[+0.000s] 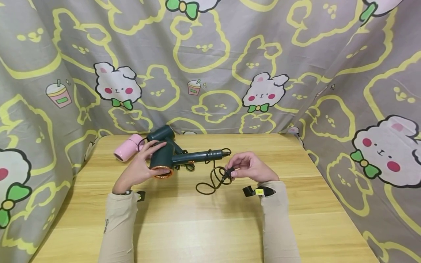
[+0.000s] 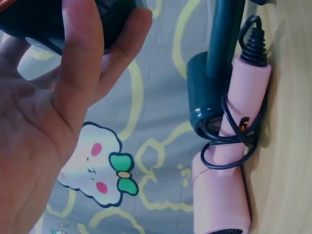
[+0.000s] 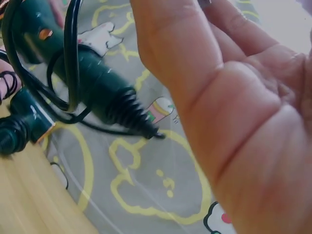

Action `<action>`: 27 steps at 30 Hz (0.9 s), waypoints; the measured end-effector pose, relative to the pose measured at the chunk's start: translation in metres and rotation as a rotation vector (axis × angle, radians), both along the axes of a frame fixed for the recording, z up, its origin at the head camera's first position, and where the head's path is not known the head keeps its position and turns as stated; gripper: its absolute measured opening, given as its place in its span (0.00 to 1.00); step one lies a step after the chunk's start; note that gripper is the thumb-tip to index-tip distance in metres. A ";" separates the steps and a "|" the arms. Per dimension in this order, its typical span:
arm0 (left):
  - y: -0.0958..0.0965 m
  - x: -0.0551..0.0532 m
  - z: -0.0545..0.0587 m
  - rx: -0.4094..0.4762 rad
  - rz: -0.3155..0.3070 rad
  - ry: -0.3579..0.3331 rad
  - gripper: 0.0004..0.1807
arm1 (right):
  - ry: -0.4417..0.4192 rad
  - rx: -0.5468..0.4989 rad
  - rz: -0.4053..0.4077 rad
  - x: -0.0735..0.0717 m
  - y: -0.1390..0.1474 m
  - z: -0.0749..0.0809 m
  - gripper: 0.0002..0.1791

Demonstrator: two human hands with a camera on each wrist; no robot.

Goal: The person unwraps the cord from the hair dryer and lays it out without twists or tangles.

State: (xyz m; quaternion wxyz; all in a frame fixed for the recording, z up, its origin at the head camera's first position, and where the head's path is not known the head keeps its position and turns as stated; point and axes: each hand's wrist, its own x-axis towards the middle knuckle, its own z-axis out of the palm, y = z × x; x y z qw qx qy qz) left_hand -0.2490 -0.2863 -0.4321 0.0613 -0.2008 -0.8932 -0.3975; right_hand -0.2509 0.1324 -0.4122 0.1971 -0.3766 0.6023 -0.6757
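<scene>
1. Dark green hair dryer with copper-coloured rim (image 1: 184, 158): over the far, left-of-centre part of the surface, handle to the right, rimmed end toward the near side.
2. Left hand (image 1: 136, 170): partly open, thumb and fingers spread round the dryer's barrel, gripping it.
3. Right hand (image 1: 250, 168): fingers bent, thumb and fingertips nearly closed, pinching a small black plug (image 1: 230, 172) right of the handle. Grip detail hidden in right wrist view.
4. Thin black cord (image 1: 224, 178): loops hang between handle and plug.
5. Second dark green hair dryer (image 1: 161, 133): just beyond the held one.
6. Pink hair dryer (image 1: 127, 148): left of the second; black cord wound round its handle.
7. Light wood-grain surface (image 1: 197, 226); grey, yellow-outlined cartoon curtain (image 1: 210, 78) along far, left and right sides.
</scene>
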 end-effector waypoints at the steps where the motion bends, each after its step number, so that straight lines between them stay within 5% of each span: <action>1: 0.000 0.000 0.000 0.000 -0.003 0.002 0.50 | -0.005 0.010 -0.003 -0.001 0.000 -0.001 0.15; 27: -0.005 0.007 0.010 0.009 0.003 0.045 0.52 | -0.157 0.100 -0.131 -0.023 0.001 -0.034 0.11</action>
